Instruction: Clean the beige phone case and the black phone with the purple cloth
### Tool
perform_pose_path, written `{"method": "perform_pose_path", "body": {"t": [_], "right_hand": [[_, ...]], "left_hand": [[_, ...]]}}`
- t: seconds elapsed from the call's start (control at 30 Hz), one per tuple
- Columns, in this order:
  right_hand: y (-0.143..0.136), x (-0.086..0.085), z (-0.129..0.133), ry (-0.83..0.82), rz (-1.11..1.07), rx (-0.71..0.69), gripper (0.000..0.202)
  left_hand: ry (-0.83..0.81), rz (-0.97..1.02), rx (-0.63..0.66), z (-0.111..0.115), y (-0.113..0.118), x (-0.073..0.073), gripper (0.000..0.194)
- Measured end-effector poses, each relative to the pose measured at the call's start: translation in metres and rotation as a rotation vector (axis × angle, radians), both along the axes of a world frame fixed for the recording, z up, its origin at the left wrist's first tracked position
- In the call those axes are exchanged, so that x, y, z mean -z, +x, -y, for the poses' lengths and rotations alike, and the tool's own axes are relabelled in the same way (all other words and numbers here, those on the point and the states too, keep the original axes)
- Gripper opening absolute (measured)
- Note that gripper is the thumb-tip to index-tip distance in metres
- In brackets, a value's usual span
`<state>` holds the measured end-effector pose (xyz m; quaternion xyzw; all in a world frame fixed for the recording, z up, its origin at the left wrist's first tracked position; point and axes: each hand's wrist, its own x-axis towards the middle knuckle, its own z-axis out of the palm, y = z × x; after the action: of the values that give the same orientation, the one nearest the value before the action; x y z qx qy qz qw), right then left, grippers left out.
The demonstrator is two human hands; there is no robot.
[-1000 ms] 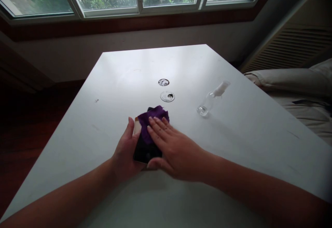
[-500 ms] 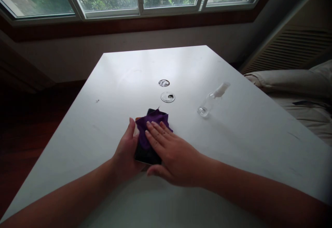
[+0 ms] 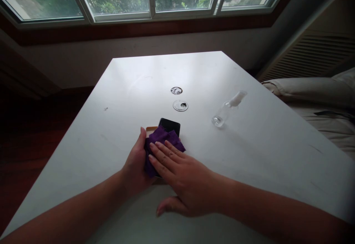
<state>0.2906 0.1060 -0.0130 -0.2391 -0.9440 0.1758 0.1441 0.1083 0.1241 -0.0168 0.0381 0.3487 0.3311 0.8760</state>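
My left hand [image 3: 135,162] is closed around the left side of a black phone [image 3: 170,125], thumb up along its edge. A tan-edged piece [image 3: 151,129], perhaps part of a case, shows beside the phone's upper left corner. Over the phone's lower part lies a crumpled purple cloth [image 3: 166,137]. My right hand [image 3: 185,179] rests on this cloth with its fingers stretched flat and the thumb held away, below the phone. Cloth and fingers hide most of the phone; the left fingers underneath are out of sight.
On the white table [image 3: 133,99], a clear spray bottle [image 3: 223,112] lies on its side at the right. Two round cable holes [image 3: 180,105] sit beyond the phone. A beige cushioned seat [image 3: 310,92] adjoins the table's right edge.
My right hand has slid the purple cloth down the phone toward me, uncovering its dark top end and more of the tan-edged piece. My left hand keeps its hold.
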Motion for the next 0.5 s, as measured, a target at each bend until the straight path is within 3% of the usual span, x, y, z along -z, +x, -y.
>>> {"method": "perform_pose_path", "body": {"t": [0.07,0.2,0.27,0.5], "right_hand": [[0.001,0.001,-0.004,-0.020,-0.003,-0.003,0.091],[0.008,0.004,-0.020,-0.032,0.062,0.211,0.085],[0.008,0.004,-0.019,-0.031,0.086,0.248,0.085],[-0.007,-0.004,0.009,-0.001,0.025,0.015,0.092]], "left_hand": [[0.014,-0.020,-0.027,0.000,0.001,-0.001,0.084],[0.117,0.026,-0.024,-0.001,0.005,-0.007,0.077],[0.144,0.050,0.004,-0.001,0.004,-0.006,0.077],[-0.013,-0.016,0.028,-0.001,-0.003,0.003,0.087]]}}
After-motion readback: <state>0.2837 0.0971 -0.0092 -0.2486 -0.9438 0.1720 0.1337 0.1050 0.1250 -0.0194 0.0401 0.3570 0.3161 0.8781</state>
